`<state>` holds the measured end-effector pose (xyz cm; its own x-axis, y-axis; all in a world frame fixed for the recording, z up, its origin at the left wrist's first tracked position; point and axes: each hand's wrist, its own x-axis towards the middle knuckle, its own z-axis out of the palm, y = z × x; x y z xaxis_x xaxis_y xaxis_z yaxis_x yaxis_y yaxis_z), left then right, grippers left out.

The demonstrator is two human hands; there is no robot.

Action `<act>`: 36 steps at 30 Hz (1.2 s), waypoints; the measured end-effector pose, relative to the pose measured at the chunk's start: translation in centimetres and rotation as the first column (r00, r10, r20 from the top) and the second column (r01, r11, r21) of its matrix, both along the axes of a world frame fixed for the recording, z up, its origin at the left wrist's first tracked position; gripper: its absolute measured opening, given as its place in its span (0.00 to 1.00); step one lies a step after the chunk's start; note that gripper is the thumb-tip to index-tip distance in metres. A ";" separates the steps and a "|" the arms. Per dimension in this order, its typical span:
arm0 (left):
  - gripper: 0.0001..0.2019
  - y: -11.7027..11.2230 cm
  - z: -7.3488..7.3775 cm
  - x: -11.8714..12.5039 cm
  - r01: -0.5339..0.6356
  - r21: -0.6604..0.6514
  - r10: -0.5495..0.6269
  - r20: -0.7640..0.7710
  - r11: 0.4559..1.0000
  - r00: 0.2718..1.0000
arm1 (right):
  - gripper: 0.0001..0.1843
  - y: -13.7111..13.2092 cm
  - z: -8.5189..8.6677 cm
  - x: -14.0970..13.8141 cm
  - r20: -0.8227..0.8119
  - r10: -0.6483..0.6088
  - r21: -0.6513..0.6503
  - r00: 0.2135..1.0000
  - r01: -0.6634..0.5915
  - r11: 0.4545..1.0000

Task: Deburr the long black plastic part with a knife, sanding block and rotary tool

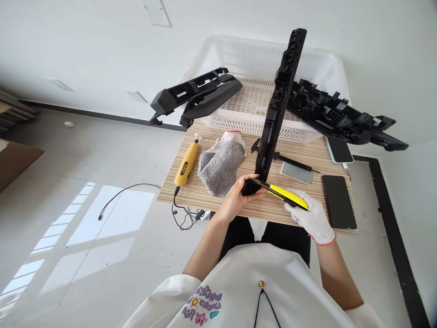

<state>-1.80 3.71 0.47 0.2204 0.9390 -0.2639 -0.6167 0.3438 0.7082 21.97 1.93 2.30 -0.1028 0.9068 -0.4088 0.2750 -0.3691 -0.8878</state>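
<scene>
My bare left hand [238, 197] grips the near end of a long black plastic trim piece [273, 118], which slants up and away over the table. In a white knit glove with an orange cuff, my right hand [312, 216] is closed around a yellow-and-black utility knife [288, 196]. The knife's tip lies against the near end of the trim piece, close to my left fingers. Whether the blade cuts into the plastic is too small to tell. Behind the trim piece lies a black caliper [293, 161], partly hidden by it.
A white plastic basket [221, 116] holds black plastic parts [334, 111] jutting over its rim. On the striped table [205, 201] lie a yellow rotary tool [187, 164], a grey cloth [221, 168], a white glove [234, 135], a dark phone [339, 202] and another phone [338, 149]. A cable [128, 191] trails on the floor.
</scene>
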 end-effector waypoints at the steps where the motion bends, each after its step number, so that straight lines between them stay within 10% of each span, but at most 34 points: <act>1: 0.22 0.0 0.0 0.0 -0.002 0.009 0.002 0.001 1.000 1.000 | 0.28 0.0 0.1 0.0 0.012 0.024 0.005 1.000 -0.024 1.000; 31: 0.24 -0.3 0.0 -0.2 -0.007 0.029 0.007 0.015 1.000 1.000 | 0.23 -0.1 0.3 0.5 0.125 0.158 0.161 0.980 -0.177 0.971; 36: 0.24 -0.4 0.0 -0.2 -0.014 0.046 0.016 -0.034 0.999 0.999 | 0.25 -0.4 -0.4 0.8 0.088 0.003 0.141 0.996 -0.015 0.990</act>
<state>-1.95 3.29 0.44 0.1976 0.9536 -0.2273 -0.5968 0.3010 0.7438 22.78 1.56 1.94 -0.0809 0.9554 -0.2839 0.3563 -0.2383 -0.9035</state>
